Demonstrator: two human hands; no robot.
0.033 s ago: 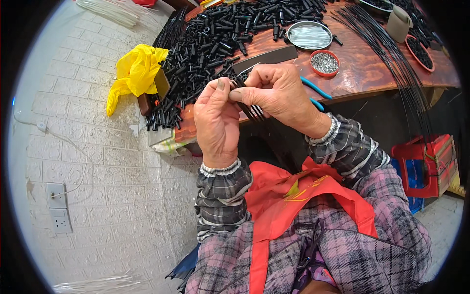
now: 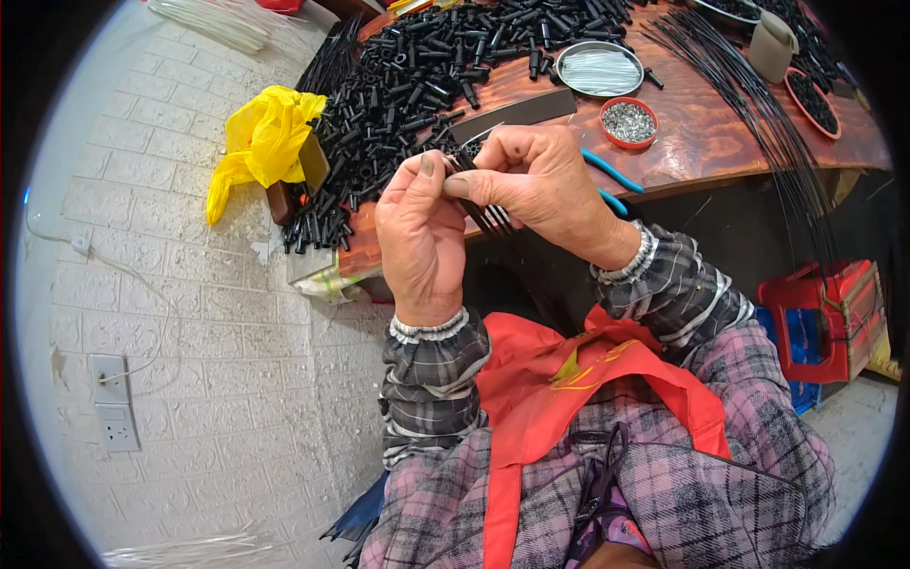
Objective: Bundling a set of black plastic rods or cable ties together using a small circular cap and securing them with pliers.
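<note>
My left hand [image 2: 417, 237] and my right hand [image 2: 540, 185] meet above the near edge of the wooden table [image 2: 701, 142]. Both pinch a small bunch of thin black rods [image 2: 488, 220] that hangs down between them. The fingertips of the two hands touch at the top of the bunch, where a small black piece [image 2: 462, 161] shows. A big pile of short black plastic tubes [image 2: 417, 76] lies just beyond the hands.
Blue-handled pliers [image 2: 611, 175] lie by my right wrist. A red dish of small metal bits [image 2: 629, 121], a round metal tray [image 2: 599, 68], long black wires [image 2: 758, 104] and a beige cup [image 2: 770, 43] are on the table. A yellow bag [image 2: 265, 142] sits left, a red stool [image 2: 825, 318] right.
</note>
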